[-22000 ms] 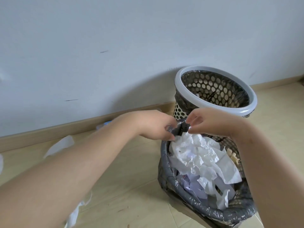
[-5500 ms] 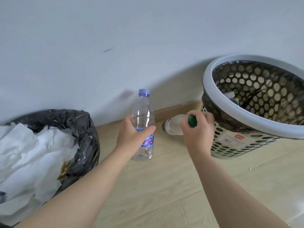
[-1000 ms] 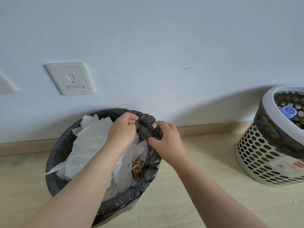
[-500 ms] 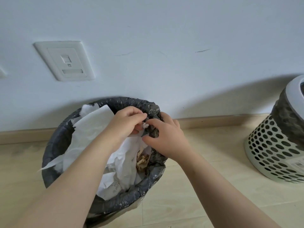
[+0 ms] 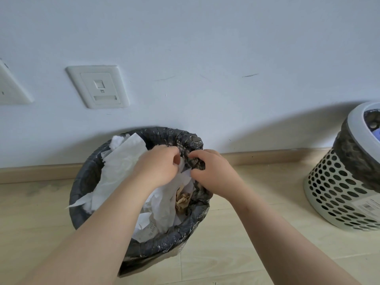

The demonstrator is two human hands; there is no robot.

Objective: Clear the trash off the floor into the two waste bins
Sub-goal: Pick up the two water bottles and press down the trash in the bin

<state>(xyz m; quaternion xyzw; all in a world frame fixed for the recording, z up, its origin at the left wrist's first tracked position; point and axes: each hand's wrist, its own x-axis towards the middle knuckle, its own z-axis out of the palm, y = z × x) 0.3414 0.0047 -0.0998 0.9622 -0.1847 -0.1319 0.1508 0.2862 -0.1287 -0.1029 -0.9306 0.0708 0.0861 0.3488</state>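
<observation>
A bin with a black plastic liner [image 5: 86, 182] stands against the wall, stuffed with crumpled white paper [image 5: 121, 161] and a brown scrap [image 5: 182, 199]. My left hand [image 5: 158, 167] and my right hand [image 5: 209, 169] meet at the bin's far right rim. Both pinch the bunched black liner there, fingers curled round it. A perforated white bin [image 5: 339, 188] with a dark liner stands on the floor at the right edge; a blue bottle cap [image 5: 376, 136] shows inside it.
A pale wall with a white socket plate [image 5: 98, 87] rises behind the bins, with a second plate [image 5: 10, 87] at the far left. A wooden skirting board [image 5: 267, 157] runs along the wall. Light wood floor [image 5: 236, 243] lies between the two bins.
Both hands stay at the liner's rim and have gathered more of the black plastic between them. The view has shifted slightly, bringing the white bin further into the frame.
</observation>
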